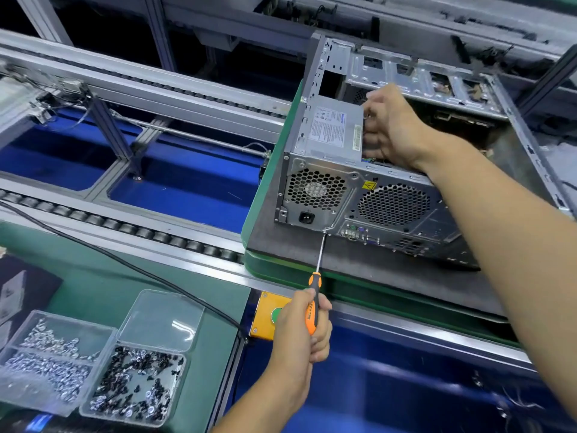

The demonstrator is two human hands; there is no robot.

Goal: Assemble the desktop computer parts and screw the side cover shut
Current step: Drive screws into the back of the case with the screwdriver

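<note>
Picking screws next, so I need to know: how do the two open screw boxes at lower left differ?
The left screw box holds shiny silver screws, while the right screw box holds mostly black ones with some silver mixed in. The left box is split into two compartments by a divider; the right box shows one undivided compartment. Both are clear plastic, open, and sit side by side on the green bench.

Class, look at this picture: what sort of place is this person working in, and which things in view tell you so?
Most likely a factory assembly line for computers. A roller conveyor runs past the bench, an open computer case sits on a green pallet, and trays of sorted screws lie beside the left hand gripping a screwdriver.
</note>
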